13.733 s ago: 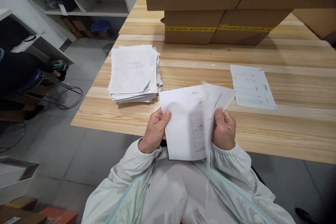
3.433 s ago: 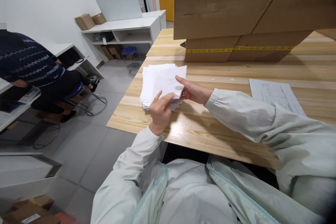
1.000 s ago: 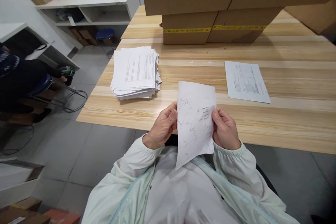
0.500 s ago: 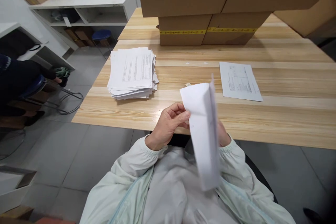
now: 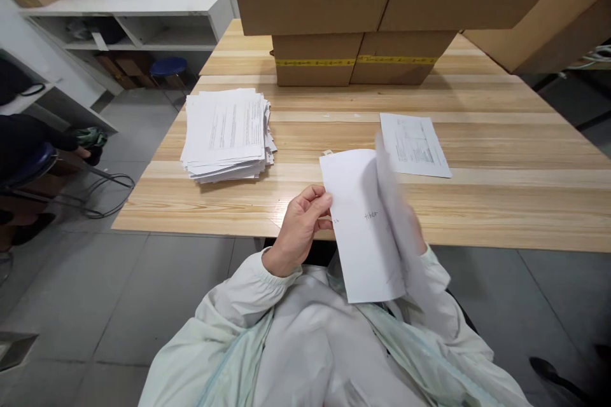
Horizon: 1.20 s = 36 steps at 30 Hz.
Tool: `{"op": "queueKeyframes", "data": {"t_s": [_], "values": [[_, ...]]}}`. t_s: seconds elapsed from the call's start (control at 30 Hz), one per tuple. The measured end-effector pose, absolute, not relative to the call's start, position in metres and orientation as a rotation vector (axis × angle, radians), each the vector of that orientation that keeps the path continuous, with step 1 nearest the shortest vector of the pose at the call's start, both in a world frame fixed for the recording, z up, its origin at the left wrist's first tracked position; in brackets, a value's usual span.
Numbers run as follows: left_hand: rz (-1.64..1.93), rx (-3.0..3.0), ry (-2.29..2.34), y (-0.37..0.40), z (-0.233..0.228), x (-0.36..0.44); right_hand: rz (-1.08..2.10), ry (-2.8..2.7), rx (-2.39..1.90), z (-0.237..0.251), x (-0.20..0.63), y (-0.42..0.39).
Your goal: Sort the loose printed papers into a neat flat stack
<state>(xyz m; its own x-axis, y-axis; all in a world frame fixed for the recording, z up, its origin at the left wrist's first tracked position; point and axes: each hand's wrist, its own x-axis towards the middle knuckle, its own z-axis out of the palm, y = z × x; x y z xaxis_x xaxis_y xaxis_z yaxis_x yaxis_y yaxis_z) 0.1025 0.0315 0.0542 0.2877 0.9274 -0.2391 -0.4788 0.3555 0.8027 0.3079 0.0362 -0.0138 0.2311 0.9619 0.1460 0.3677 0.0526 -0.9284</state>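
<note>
My left hand (image 5: 305, 219) pinches the left edge of a folded white paper (image 5: 360, 235) between thumb and fingers, just over the table's front edge. Handwriting shows on the inner face of this paper, near the fold. Its right flap stands up, smeared by motion. My right hand (image 5: 417, 229) holds that flap from behind, most of its fingers hidden by it. Left of my hands rests a thick, uneven stack of printed sheets (image 5: 224, 133). A single printed sheet (image 5: 415, 145) lies flat on the right, partly covered by the raised flap.
Cardboard boxes (image 5: 315, 60) are stacked at the back of the wooden table (image 5: 229, 206). A blue stool (image 5: 168, 67) and white shelves (image 5: 128, 3) stand at the far left. Another person's leg (image 5: 28, 143) and cables (image 5: 107, 187) are at the left edge.
The paper has opened out: its right flap has swung to the right with my right hand, showing the handwritten inner face. My left hand keeps its pinch. The whole view has shifted slightly.
</note>
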Motion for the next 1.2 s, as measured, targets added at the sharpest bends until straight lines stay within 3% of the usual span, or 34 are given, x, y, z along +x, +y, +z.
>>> {"op": "queueKeyframes", "data": {"t_s": [0.2,0.4,0.57,1.2], "values": [[0.956,0.738,0.833,0.020,0.032,0.121,0.593,-1.060,-1.638,-0.003,0.338,0.018],[0.991,0.955,1.035,0.019,0.006,0.131,0.986,-1.047,-1.513,-0.001,0.345,-0.001],[0.894,0.991,0.963,0.008,0.005,0.140,1.064,-1.081,-1.541,-0.005,0.368,0.000],[0.683,0.594,0.938,0.022,0.018,0.149,0.767,-1.364,-1.683,-0.012,0.382,0.041]]}}
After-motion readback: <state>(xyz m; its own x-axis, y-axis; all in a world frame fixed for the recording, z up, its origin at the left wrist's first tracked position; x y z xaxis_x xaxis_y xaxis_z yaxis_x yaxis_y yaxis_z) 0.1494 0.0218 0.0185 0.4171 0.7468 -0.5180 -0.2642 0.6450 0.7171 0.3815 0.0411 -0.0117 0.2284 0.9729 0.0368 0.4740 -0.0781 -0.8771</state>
